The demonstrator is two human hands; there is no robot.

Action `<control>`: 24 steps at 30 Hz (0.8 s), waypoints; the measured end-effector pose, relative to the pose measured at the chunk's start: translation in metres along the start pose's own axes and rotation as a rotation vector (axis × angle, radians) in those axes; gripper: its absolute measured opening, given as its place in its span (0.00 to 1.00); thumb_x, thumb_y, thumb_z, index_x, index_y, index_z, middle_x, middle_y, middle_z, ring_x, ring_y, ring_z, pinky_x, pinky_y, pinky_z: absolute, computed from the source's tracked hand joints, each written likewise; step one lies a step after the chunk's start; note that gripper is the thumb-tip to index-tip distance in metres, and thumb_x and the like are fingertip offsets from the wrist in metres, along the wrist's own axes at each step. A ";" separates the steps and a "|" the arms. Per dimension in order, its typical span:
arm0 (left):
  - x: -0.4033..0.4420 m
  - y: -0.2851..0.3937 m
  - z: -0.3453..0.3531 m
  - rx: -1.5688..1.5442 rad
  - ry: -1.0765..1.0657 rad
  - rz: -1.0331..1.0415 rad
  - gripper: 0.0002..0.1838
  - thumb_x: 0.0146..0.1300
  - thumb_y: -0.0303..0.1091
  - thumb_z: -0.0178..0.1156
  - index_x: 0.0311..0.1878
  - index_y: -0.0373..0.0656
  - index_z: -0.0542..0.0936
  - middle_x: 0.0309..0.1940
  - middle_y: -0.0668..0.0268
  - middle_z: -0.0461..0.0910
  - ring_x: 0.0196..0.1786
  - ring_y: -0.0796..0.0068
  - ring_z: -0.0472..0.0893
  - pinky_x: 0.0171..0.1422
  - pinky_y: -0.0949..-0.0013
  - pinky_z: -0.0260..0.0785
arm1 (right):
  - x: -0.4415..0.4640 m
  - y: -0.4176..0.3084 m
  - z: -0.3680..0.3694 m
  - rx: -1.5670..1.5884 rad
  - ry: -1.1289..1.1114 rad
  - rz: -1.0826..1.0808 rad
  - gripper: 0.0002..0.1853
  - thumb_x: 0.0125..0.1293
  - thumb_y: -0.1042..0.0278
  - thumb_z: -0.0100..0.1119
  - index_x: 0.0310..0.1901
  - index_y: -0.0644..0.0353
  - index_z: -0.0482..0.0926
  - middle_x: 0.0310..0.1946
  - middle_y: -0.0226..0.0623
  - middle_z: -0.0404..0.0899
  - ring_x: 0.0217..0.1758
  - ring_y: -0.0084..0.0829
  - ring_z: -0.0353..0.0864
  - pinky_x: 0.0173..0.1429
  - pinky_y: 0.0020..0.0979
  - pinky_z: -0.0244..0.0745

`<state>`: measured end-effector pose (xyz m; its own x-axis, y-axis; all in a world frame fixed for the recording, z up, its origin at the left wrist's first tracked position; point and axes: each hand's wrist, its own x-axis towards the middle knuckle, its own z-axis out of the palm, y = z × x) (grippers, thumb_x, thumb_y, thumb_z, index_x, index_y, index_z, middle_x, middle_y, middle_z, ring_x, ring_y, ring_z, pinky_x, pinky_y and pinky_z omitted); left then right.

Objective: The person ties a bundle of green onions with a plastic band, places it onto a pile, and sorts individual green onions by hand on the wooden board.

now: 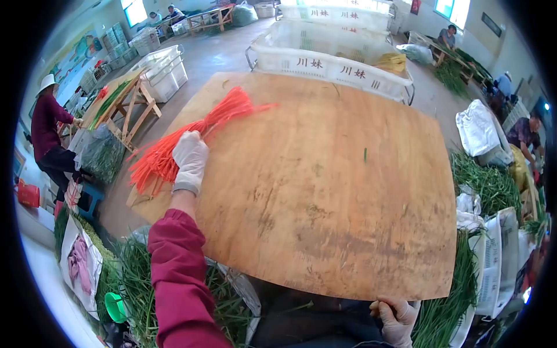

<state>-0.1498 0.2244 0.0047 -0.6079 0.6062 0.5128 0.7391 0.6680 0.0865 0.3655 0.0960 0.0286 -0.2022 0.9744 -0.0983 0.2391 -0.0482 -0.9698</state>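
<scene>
A bundle of orange-red plastic tie strips [159,158] lies at the left of a wooden tabletop [325,174], bound at its middle and fanned out at both ends. My left hand [190,159], in a whitish glove, is closed on the bundle near its bound middle. At the tabletop's front edge, low on the right, is my right hand [397,319], also gloved. Its fingers are curled together, and what they hold, if anything, is hidden. A short green leaf piece [365,154] rests on the wood.
White crates [331,68] stand beyond the far edge. Long green stalks [444,290] are heaped at the right, and more greens [136,284] at the lower left beside a green cup [115,307]. A co-worker [49,124] stands at another table [119,93]; others work farther back.
</scene>
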 end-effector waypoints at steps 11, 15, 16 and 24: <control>-0.019 0.022 -0.116 -1.375 -0.433 -0.300 0.02 0.53 0.26 0.60 0.30 0.39 0.80 0.20 0.71 0.76 0.16 0.89 0.65 0.18 0.82 0.53 | 0.008 0.001 0.008 0.076 -0.066 -0.014 0.07 0.62 0.82 0.53 0.41 0.68 0.76 0.29 0.39 0.80 0.28 0.23 0.77 0.35 0.22 0.74; -0.026 0.023 -0.095 -1.261 -0.389 -0.285 0.01 0.55 0.26 0.58 0.31 0.40 0.78 0.20 0.72 0.76 0.14 0.89 0.64 0.15 0.84 0.51 | 0.001 0.005 0.002 0.090 -0.083 -0.019 0.07 0.62 0.82 0.53 0.41 0.67 0.76 0.29 0.40 0.80 0.28 0.23 0.78 0.35 0.22 0.74; -0.025 0.020 -0.083 -1.194 -0.359 -0.287 0.01 0.56 0.26 0.58 0.31 0.41 0.78 0.20 0.72 0.75 0.14 0.89 0.64 0.15 0.83 0.52 | -0.001 0.008 0.000 0.092 -0.079 -0.018 0.07 0.62 0.81 0.53 0.42 0.67 0.76 0.29 0.39 0.80 0.28 0.23 0.78 0.35 0.22 0.74; -0.024 0.004 -0.079 -1.013 -0.369 -0.322 0.10 0.54 0.35 0.57 0.34 0.38 0.80 0.21 0.68 0.76 0.19 0.81 0.71 0.23 0.75 0.62 | -0.018 0.016 -0.020 0.064 0.027 0.054 0.07 0.64 0.76 0.54 0.43 0.67 0.75 0.29 0.39 0.80 0.28 0.24 0.78 0.34 0.23 0.74</control>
<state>-0.1091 0.1786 0.0605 -0.7375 0.6715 0.0715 0.3245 0.2595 0.9096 0.3919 0.0822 0.0194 -0.1647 0.9756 -0.1454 0.1877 -0.1137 -0.9756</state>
